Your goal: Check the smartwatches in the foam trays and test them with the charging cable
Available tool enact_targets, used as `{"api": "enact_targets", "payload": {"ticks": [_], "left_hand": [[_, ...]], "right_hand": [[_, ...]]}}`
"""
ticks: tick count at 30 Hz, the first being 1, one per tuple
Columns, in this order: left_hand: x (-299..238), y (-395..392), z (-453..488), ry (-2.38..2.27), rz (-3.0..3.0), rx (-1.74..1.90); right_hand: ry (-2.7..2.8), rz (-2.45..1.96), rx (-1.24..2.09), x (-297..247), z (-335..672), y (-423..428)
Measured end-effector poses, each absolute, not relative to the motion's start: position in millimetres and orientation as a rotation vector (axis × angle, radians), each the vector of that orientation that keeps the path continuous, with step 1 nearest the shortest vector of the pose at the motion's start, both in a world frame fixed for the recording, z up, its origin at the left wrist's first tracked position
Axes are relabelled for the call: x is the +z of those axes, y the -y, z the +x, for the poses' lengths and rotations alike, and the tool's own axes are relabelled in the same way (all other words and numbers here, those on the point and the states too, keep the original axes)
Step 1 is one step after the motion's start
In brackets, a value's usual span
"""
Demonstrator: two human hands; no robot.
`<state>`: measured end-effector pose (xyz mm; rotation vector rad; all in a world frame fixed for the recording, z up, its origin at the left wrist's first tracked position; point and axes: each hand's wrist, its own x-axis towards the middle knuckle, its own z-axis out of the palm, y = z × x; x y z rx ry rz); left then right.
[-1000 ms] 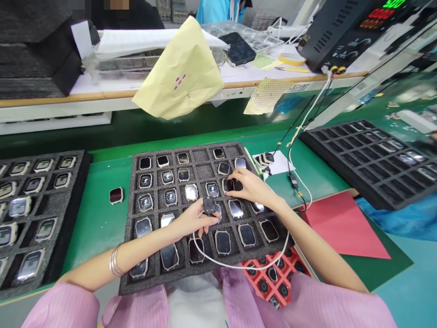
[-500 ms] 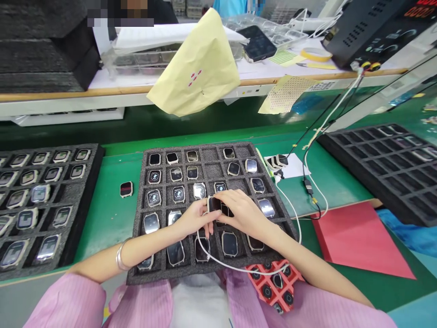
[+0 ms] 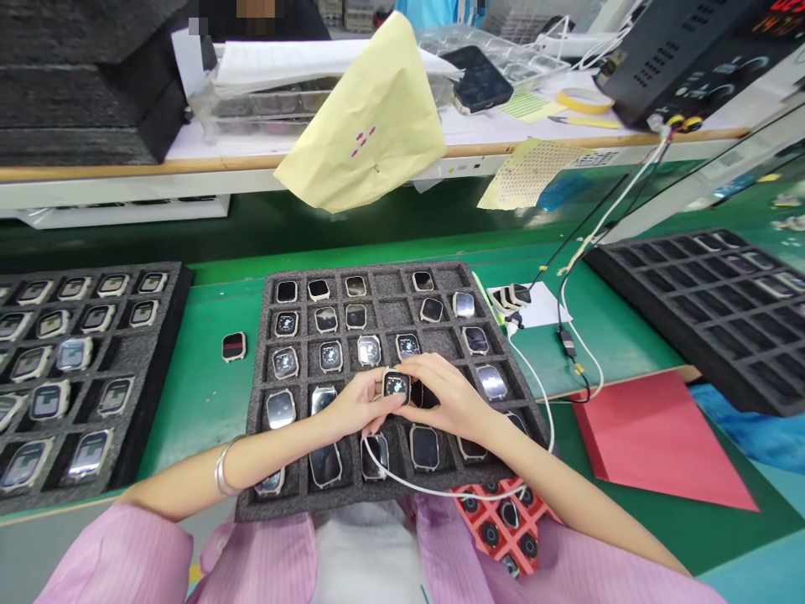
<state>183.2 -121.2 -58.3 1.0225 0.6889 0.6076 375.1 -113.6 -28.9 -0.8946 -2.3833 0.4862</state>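
Observation:
Between my two hands a smartwatch case (image 3: pixel 396 385) without a strap is held face up, its screen lit with a watch face. My left hand (image 3: pixel 358 404) grips it from the left with the fingers partly beneath. From the right, my right hand (image 3: pixel 448 396) pinches its edge. A white cable (image 3: pixel 428 488) loops from under my left hand to the right; its end at the watch is hidden. Below my hands lies a dark foam tray (image 3: pixel 402 315) with watch cases in many compartments, some screens lit and some dark.
A single watch (image 3: pixel 233 346) lies left of the tray. More foam trays stand at the left (image 3: pixel 179 335) and right (image 3: pixel 667 335). A red holder (image 3: pixel 496 537) with round black pieces sits by my lap. A power supply (image 3: pixel 679 67) stands on the shelf, with cables hanging down.
The held watch's screen was dark and now shows a lit watch face. The red digits on the power supply have changed. My hands have barely moved.

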Motion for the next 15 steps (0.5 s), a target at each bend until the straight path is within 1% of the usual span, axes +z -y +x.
{"api": "enact_targets", "payload": {"ticks": [10, 15], "left_hand": [[-56.6, 122.4, 183.7, -0.668, 1.072, 0.587], [-62.8, 124.2, 186.5, -0.699, 1.129, 0.6]], "right_hand": [[2.337, -0.89, 0.523, -36.3, 379.0, 118.8], [2.365, -0.893, 0.521, -30.2, 378.9, 119.1]]}}
